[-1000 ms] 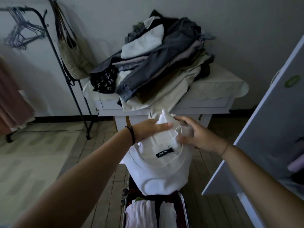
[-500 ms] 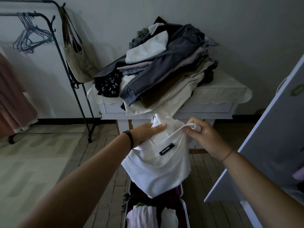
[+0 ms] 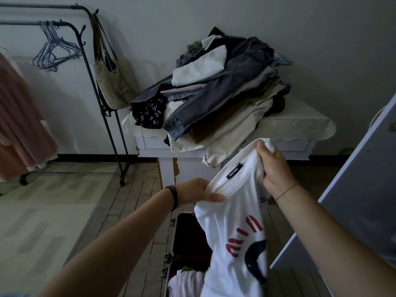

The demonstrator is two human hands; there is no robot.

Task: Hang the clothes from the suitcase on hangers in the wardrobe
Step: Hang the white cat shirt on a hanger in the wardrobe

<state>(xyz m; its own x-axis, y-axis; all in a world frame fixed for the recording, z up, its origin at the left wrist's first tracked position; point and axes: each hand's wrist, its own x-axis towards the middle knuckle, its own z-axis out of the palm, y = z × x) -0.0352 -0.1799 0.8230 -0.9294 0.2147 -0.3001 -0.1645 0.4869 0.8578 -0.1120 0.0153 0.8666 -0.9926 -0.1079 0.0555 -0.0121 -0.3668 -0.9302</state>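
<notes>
Wooden plank floor; white table heaped with clothes; rack with hangers at left. White T-shirt above open suitcase: neckline pinched by left hand, shoulder gripped by right hand.

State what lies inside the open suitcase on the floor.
Inside the suitcase, a dark lining and folded white clothes show. The white T-shirt hanging in front hides its right side.

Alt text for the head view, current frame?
The left hand and right hand grip a white T-shirt above an open suitcase. Behind, clothes pile on a table; empty hangers hang on a rack at left.
</notes>
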